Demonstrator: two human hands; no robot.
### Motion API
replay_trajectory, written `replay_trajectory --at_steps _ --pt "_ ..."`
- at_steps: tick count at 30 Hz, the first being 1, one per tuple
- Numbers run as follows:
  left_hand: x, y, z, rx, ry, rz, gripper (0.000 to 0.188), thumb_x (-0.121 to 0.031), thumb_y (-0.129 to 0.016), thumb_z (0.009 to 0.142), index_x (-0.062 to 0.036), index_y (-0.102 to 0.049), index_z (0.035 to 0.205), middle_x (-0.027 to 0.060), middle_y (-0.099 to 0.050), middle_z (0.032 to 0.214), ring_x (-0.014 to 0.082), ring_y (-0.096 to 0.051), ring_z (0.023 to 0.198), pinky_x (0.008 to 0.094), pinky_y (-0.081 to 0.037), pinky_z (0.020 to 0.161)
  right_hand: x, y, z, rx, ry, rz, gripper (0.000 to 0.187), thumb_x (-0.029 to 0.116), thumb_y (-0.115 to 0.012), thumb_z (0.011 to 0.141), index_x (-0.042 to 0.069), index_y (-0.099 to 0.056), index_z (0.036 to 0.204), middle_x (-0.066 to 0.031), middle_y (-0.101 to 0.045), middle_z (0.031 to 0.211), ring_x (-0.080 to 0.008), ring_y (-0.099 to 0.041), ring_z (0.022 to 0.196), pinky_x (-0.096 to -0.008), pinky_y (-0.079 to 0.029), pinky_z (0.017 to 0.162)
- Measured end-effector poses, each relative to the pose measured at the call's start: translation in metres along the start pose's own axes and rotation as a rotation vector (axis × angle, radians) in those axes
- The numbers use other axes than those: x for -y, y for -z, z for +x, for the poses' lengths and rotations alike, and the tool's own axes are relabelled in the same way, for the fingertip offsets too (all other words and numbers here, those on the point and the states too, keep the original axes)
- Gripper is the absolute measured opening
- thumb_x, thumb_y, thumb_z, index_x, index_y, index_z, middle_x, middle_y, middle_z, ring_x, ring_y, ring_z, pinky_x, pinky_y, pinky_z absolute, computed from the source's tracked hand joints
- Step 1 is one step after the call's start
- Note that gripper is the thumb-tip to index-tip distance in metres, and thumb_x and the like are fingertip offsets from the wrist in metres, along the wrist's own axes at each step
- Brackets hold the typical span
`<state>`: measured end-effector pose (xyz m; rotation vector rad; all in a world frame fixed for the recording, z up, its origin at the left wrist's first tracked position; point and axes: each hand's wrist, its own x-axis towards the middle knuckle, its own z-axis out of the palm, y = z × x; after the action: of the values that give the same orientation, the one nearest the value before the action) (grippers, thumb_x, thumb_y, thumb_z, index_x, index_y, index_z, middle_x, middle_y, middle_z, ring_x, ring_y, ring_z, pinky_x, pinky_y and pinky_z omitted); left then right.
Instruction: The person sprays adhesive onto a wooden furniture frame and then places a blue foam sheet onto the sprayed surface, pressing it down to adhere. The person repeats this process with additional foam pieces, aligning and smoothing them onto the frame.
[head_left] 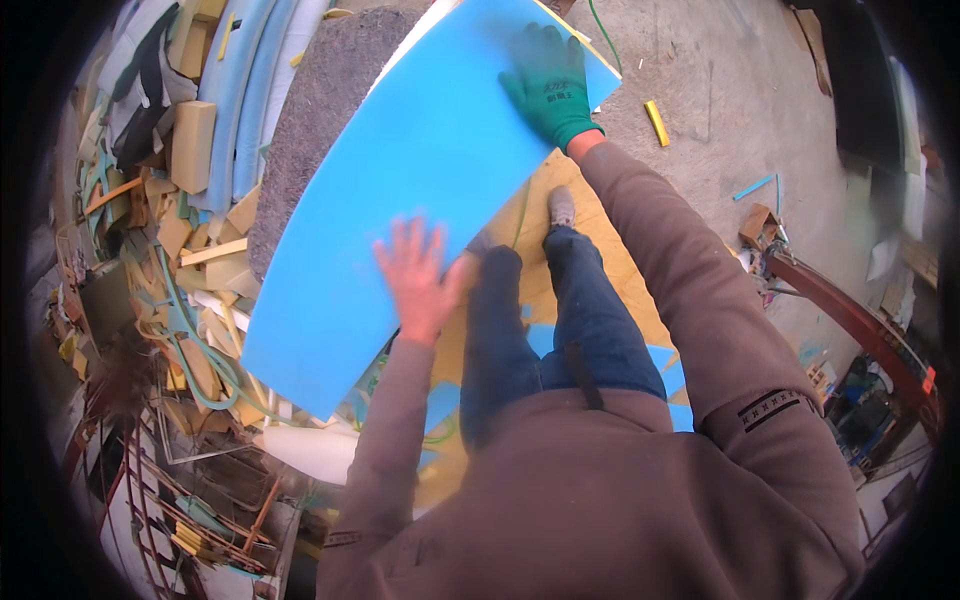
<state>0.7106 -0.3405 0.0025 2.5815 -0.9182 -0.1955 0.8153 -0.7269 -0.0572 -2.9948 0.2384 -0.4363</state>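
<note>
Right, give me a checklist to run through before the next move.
1. Right hand spread on the blue sheet: ok, near its far end.
2. Left hand pressing the sheet: cannot tell, it is blurred over the near half.
3. Both hands gloved: not ok, only the right wears a green glove.
4. No scraps beside the legs: not ok, blue scraps lie there.
5. Yellow piece off the sheet: ok, it lies on the floor.

Bright centre, dark, perhaps blurry edges
</note>
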Motion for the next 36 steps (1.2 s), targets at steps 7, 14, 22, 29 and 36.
replay_trajectory --at_steps 7,14,22,29,36 --pt "-0.079 -0.057 0.097 -0.178 0.002 -0.091 0.028 -0.014 -0.086 0.098 -0.0129 -0.075 0.124 0.0096 -0.063 0.163 0.0409 -0.049 0.160 0.0646 -0.033 0.132 -0.006 0.000 0.003 -0.040 0.021 0.157 0.066 0.049 -0.070 0.105 0.007 -0.062 0.155 -0.0206 -0.060 0.159 -0.0422 -0.051 0.149 -0.0702 -0.032 0.125" --pt "-0.083 -0.041 0.105 -0.218 0.035 -0.236 0.013 -0.001 -0.081 0.099 -0.0076 -0.076 0.109 0.0089 -0.078 0.143 0.0419 -0.056 0.154 0.0559 -0.042 0.127 -0.032 0.059 -0.062 -0.239 -0.329 1.144 0.046 0.039 -0.072 0.111 0.008 -0.074 0.145 -0.0150 -0.080 0.136 -0.0273 -0.075 0.120 -0.0453 -0.057 0.105" --pt "-0.090 -0.043 0.101 -0.149 0.073 -0.304 0.014 0.000 -0.079 0.101 -0.0070 -0.074 0.111 0.0078 -0.078 0.147 0.0415 -0.049 0.161 0.0572 -0.038 0.131 0.005 0.049 -0.168 0.728 -0.548 1.400 0.037 0.029 -0.067 0.114 0.005 -0.078 0.140 -0.0056 -0.081 0.134 -0.0162 -0.073 0.125 -0.0357 -0.056 0.109" --pt "-0.098 -0.053 0.080 -0.025 0.010 -0.058 0.070 -0.005 -0.075 0.099 -0.0137 -0.057 0.167 0.0092 -0.054 0.176 0.0423 -0.037 0.170 0.0703 -0.018 0.138 0.004 0.021 -0.170 0.721 -0.525 1.620 0.040 0.027 -0.066 0.113 0.002 -0.074 0.143 -0.0098 -0.078 0.136 -0.0214 -0.072 0.127 -0.0382 -0.056 0.111" --pt "-0.102 -0.076 0.067 -0.044 0.072 0.173 0.077 -0.004 -0.069 0.098 -0.0156 -0.053 0.172 0.0083 -0.045 0.184 0.0405 -0.035 0.172 0.0715 -0.020 0.138 -0.003 0.047 -0.148 0.978 -0.508 1.389 0.040 0.034 -0.068 0.115 0.002 -0.077 0.136 -0.0063 -0.081 0.119 -0.0175 -0.076 0.109 -0.0335 -0.058 0.094"
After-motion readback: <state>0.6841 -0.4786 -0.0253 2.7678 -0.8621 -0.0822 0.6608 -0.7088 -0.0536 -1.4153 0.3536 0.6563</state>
